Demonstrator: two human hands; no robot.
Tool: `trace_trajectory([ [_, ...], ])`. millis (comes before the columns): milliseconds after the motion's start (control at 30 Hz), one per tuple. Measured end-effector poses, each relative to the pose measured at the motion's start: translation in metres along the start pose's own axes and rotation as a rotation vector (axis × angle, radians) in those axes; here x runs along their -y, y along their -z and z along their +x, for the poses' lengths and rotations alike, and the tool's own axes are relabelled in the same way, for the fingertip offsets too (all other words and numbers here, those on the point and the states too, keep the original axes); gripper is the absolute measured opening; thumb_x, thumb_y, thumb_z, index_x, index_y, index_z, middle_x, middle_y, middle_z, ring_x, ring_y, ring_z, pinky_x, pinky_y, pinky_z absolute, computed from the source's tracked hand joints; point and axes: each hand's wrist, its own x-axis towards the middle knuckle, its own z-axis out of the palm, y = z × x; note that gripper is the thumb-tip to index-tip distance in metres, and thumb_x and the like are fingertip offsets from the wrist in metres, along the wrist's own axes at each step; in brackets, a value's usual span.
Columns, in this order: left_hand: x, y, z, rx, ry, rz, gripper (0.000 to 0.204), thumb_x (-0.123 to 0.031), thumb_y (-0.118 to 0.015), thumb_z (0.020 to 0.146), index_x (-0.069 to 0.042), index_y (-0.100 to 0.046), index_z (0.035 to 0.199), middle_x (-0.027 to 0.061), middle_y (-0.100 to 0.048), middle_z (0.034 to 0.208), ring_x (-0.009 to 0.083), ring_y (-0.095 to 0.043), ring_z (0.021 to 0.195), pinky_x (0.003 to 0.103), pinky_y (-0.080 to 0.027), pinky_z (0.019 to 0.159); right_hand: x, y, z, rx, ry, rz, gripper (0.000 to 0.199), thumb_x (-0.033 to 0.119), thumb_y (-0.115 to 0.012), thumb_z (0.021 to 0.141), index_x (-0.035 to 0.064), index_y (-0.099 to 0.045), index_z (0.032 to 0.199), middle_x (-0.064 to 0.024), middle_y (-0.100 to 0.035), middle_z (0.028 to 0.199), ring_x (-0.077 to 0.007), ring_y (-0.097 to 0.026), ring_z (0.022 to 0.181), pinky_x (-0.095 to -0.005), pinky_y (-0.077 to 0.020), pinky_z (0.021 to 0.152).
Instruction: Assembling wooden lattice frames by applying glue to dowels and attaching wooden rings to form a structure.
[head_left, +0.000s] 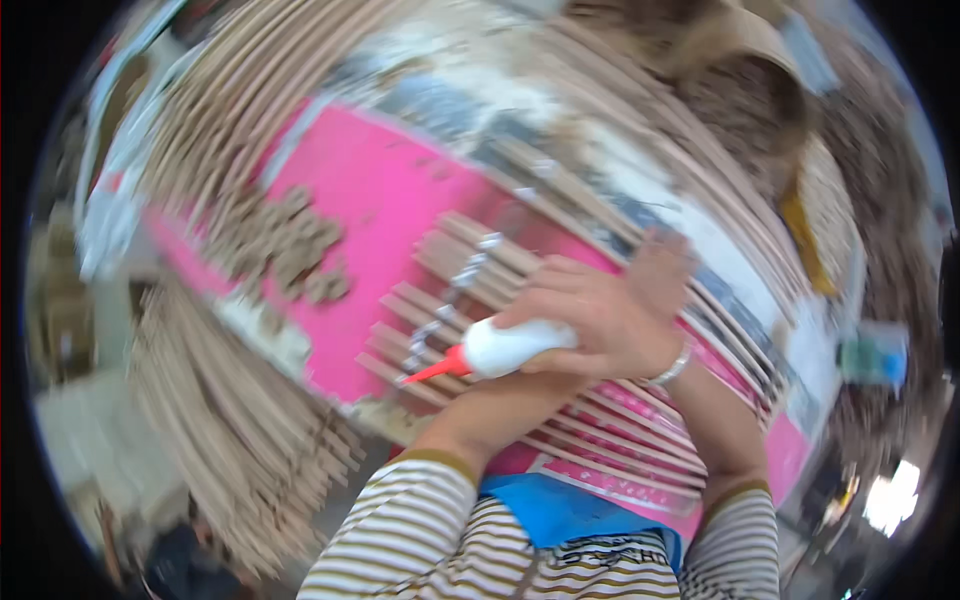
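Observation:
My right hand [610, 315], with a bracelet at its wrist, is wrapped round a white squeeze bottle [515, 348]. Its red tapered nozzle [440, 367] points left and slightly down, over the ends of wooden sticks [415, 345]. The bottle looks like a glue bottle. My forearms cross: the left one passes beneath the right hand. Beyond it, my left hand [662, 268] lies at the long wooden strips [575, 195] on the far right side; its fingers are smeared by motion. Whitish twisted bands [470, 265] run across the sticks.
Under the sticks is a pink board [380, 190]. On its left lies a heap of small round wooden pieces [290, 245]. Bundles of long sticks stand at the back left [240, 90] and lower left [220, 420]. A basket-like container [750, 110] occupies the back right.

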Motion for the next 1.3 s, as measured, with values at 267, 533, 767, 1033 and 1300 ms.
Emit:
trace_trajectory([
  [267, 0.017, 0.067, 0.002, 0.133, -0.154, 0.249, 0.059, -0.039, -0.061, 0.098, -0.018, -0.051, 0.153, 0.0089, -0.046, 0.160, 0.0272, -0.035, 0.152, 0.056, -0.017, 0.126, 0.032, 0.010, -0.185, -0.851, -0.493, 0.256, 0.064, 0.018, -0.090, 0.076, 0.0053, -0.064, 0.133, -0.0075, -0.064, 0.133, -0.0219, -0.062, 0.122, -0.0383, -0.0484, 0.107],
  [533, -0.010, 0.075, 0.004, 0.221, -0.176, 0.193, 0.055, -0.035, -0.058, 0.104, -0.016, -0.048, 0.156, 0.0103, -0.046, 0.160, 0.0296, -0.036, 0.151, 0.053, -0.017, 0.127, 0.079, -0.021, -0.474, -1.907, -0.968, -0.247, 0.057, 0.015, -0.081, 0.087, 0.0029, -0.060, 0.138, -0.0096, -0.068, 0.124, -0.0191, -0.065, 0.112, -0.0330, -0.0535, 0.095],
  [767, -0.011, 0.074, 0.006, 0.233, -0.196, 0.247, 0.054, -0.038, -0.056, 0.106, -0.017, -0.048, 0.156, 0.0084, -0.045, 0.161, 0.0278, -0.037, 0.151, 0.052, -0.018, 0.127, 0.051, -0.079, -0.599, -1.846, -1.226, -0.504, 0.057, 0.017, -0.085, 0.081, 0.0002, -0.063, 0.131, -0.0162, -0.071, 0.120, -0.0249, -0.069, 0.106, -0.0376, -0.0546, 0.093],
  [1033, -0.008, 0.068, 0.008, 0.200, -0.191, 0.257, 0.056, -0.038, -0.058, 0.103, -0.018, -0.049, 0.155, 0.0082, -0.047, 0.160, 0.0278, -0.039, 0.150, 0.053, -0.019, 0.125, 0.051, -0.072, -0.587, -1.469, -1.499, -0.912, 0.054, 0.019, -0.081, 0.085, 0.0007, -0.063, 0.132, -0.0193, -0.068, 0.124, -0.0323, -0.064, 0.117, -0.0405, -0.0494, 0.101],
  [1300, -0.001, 0.074, 0.003, 0.129, -0.213, 0.233, 0.057, -0.038, -0.059, 0.102, -0.016, -0.049, 0.154, 0.0113, -0.049, 0.157, 0.0304, -0.043, 0.146, 0.055, -0.024, 0.123, 0.043, -0.011, -0.408, -1.399, -0.944, -0.439, 0.037, 0.007, -0.073, 0.089, 0.0000, -0.065, 0.124, -0.0116, -0.068, 0.111, -0.0254, -0.065, 0.106, -0.0370, -0.0504, 0.094],
])
